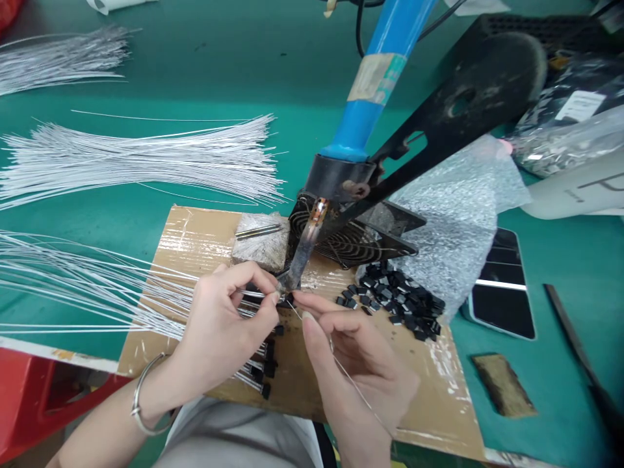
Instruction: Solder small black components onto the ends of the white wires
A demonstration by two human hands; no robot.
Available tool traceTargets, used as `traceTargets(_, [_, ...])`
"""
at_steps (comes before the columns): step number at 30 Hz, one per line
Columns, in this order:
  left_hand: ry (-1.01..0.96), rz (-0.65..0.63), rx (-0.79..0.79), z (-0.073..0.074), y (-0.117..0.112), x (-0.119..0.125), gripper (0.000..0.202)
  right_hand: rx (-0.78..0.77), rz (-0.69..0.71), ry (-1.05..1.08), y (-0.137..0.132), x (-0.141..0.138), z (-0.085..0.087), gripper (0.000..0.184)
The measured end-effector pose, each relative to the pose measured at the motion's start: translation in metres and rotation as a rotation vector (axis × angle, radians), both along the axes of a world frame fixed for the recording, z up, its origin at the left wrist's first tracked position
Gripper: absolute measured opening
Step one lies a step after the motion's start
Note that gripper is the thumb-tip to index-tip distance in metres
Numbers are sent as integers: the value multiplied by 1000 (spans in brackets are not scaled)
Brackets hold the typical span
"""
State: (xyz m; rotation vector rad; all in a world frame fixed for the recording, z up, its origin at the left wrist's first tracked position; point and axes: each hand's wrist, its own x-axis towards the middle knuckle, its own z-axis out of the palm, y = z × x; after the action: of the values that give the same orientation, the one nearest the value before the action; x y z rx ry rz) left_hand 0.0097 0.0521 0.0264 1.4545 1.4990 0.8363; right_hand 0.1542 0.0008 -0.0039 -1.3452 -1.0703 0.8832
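Near the middle of the frame, the left hand (229, 331) pinches a white wire (252, 294) by the tip of the iron (348, 140). Just right, the right hand (358, 364) pinches thin solder (358, 390).

Surface: green table (219, 91)
Left: pale wire bundle (141, 159), greyer wire bundle (63, 62) beyond
Middle: flat cardboard sheet (433, 403)
Right: phone (504, 305), brown pad (504, 385), long dark tool (568, 325)
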Motion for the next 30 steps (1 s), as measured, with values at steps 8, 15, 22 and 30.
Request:
traceTargets(8, [-3, -2, 3, 2, 0, 1, 11, 5, -41, -38, -2, -2, -2, 18])
traceTargets(15, [19, -10, 17, 3, -2, 0, 14, -17, -81, -58, -2, -5, 2, 19])
traceTargets(22, [35, -8, 32, 4, -2, 0, 13, 14, -73, -55, -2, -4, -1, 17])
traceTargets(30, [31, -10, 36, 2, -2, -1, 13, 13, -72, -63, -1, -6, -2, 17])
